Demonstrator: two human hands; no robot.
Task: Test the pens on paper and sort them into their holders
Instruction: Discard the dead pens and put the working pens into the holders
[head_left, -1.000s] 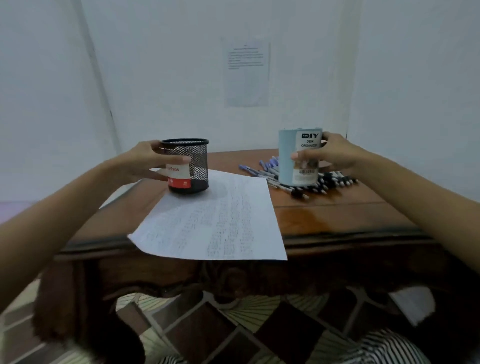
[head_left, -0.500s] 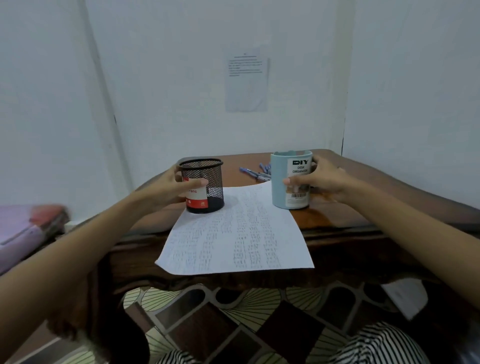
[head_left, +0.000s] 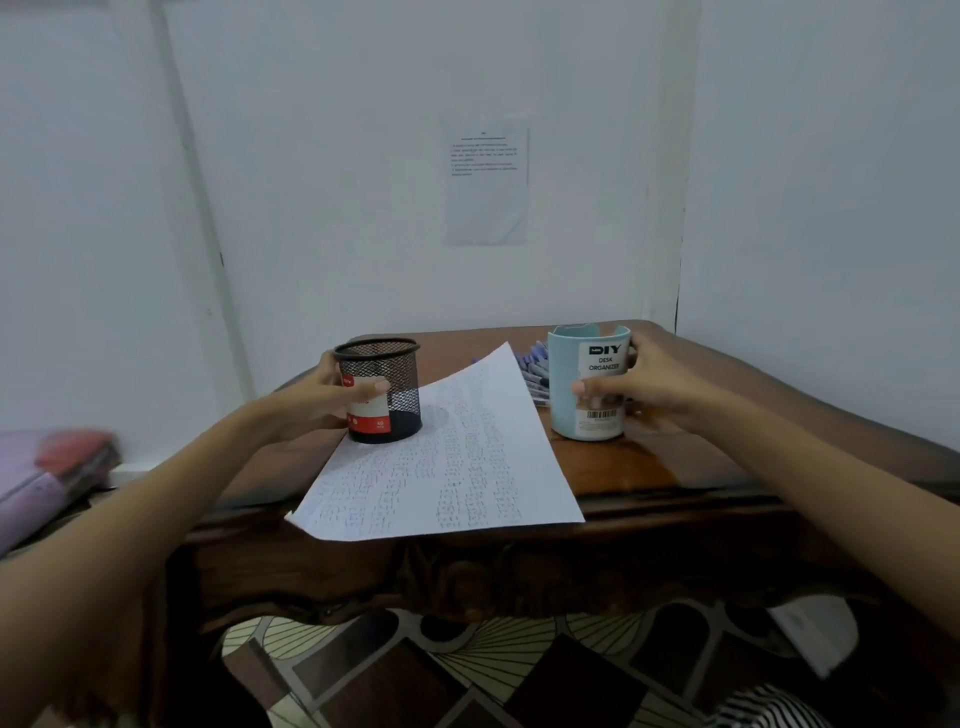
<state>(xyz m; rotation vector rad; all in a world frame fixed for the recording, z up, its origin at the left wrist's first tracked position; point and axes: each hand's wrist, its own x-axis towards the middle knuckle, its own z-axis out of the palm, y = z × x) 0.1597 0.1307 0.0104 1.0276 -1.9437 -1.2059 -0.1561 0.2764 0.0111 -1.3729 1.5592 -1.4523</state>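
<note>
Left of the frame's centre, the left hand gripped the black mesh holder, thumb across its red-and-white label. The holder stood upright at the left edge of the handwritten paper. Right of centre, the right hand clasped the pale blue holder, which stood upright on the wooden tabletop just beside the paper's right edge. A cluster of pens lay behind the paper, partly hidden by the blue holder. A printed sheet hung on the wall above.
</note>
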